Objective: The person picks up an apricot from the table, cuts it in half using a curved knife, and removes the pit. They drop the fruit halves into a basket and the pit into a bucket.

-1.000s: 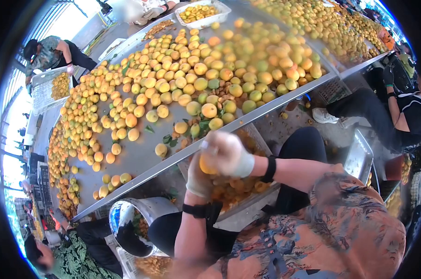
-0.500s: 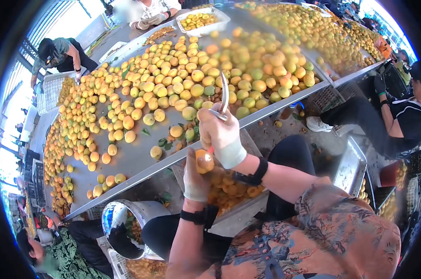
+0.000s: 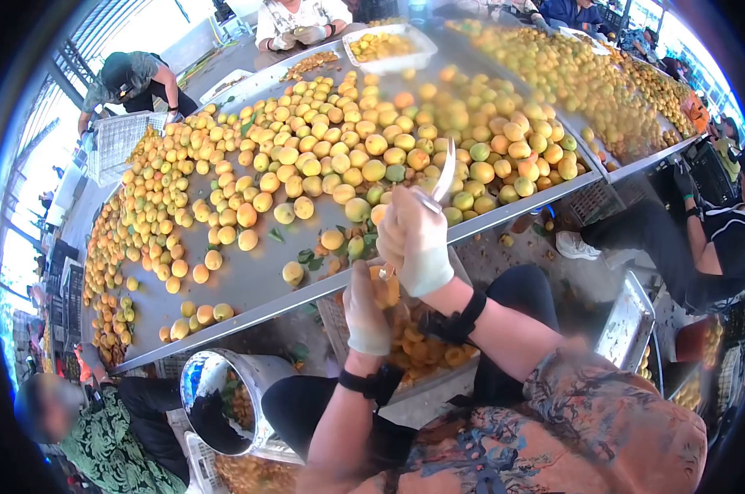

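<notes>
My right hand (image 3: pixel 415 243), in a pale glove, is closed around a small curved knife (image 3: pixel 446 174), its blade pointing up. Just below it, my gloved left hand (image 3: pixel 364 313) grips an apricot (image 3: pixel 386 290), which is partly hidden behind the fingers. Both hands are close together over the near edge of a metal sorting table (image 3: pixel 249 290). Beneath them, a crate (image 3: pixel 333 317) holds orange apricot pieces (image 3: pixel 428 342). Whole apricots (image 3: pixel 339 165) are heaped across the table, some yellow-orange and some greenish.
A white bucket (image 3: pixel 286 405) with scraps inside stands left of my knees. At the table's far side is a white tray of fruit (image 3: pixel 426 59). Co-workers sit or bend around the table, one beside a white crate (image 3: pixel 113 148). A metal tray (image 3: pixel 624 325) lies at right.
The whole scene has shifted right and slightly down in view. My hands remain together; the apricot is now more covered by my left fingers and the right hand.
</notes>
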Demonstrator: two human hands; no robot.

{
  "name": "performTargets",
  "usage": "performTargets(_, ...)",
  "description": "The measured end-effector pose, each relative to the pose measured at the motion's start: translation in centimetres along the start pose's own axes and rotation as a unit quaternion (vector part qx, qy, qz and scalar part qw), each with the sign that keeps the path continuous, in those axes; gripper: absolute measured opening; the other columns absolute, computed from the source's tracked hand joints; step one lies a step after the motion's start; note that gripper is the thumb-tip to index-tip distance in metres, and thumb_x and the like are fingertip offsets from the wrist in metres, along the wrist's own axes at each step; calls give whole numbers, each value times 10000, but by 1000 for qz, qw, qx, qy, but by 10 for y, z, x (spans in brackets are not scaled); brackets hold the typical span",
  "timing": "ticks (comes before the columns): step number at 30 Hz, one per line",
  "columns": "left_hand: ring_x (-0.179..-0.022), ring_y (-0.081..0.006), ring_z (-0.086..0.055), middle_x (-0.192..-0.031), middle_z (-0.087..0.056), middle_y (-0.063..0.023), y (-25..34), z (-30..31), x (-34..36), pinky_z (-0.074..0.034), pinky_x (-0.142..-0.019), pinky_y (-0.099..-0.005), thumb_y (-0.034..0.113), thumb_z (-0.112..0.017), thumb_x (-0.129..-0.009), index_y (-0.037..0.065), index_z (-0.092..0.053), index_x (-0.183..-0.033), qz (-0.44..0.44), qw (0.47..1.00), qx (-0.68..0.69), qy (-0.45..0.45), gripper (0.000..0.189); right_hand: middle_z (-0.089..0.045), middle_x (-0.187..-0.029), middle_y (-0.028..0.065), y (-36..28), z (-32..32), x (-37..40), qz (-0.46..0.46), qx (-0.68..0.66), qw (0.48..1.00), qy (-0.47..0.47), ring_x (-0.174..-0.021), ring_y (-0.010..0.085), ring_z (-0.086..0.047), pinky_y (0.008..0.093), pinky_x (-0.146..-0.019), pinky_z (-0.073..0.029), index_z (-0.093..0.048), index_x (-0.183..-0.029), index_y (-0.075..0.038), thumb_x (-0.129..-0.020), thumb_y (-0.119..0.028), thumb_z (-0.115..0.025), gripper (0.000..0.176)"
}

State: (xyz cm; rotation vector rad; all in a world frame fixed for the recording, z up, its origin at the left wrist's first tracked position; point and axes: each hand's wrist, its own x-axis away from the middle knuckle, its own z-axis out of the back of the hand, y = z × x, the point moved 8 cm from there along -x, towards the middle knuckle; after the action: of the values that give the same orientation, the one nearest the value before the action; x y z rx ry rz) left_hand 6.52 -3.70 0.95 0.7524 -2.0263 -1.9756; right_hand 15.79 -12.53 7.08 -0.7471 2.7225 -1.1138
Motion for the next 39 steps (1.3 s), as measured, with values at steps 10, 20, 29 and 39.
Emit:
performTargets(10,-434,-106,-453,-655,-574,-45,-21,-26,-4,-333,-404,-230,361,-335,-1058,47,-566,-962,184,974,132,-25,402,-260,-540,-71,32,42,-40,-60,-135,989,24,-427,75,-170,262,-387,-123,-319,-654,-208,-936,-171,-487,331)
performTargets(20,-471,-143,-448,-682,-573,-75,-24,-20,-24,-311,-435,-253,382,-433,-1024,83,-553,-945,355,880,302,-91,332,-219,-527,-79,30,25,-62,-72,-204,974,-66,-418,68,-192,235,-371,-152,-341,-653,-188,-1003,-192,-430,361)
performTargets(29,-720,-157,-611,-873,-640,-44,-56,23,-51,-481,-606,-273,461,-449,-1036,59,-605,-1067,164,964,200,57,433,-686,-839,74,48,3,-19,208,667,692,-182,-750,262,-691,361,-642,-551,-648,-964,-69,-793,-226,-741,249)
performTargets(39,-569,-137,-568,-832,-635,-33,-55,35,-26,-380,-398,-247,493,-484,-1000,85,-611,-1095,327,922,203,48,437,-653,-728,170,25,30,-37,152,519,841,4,-710,320,-680,380,-655,-546,-598,-882,-33,-826,-253,-705,251)
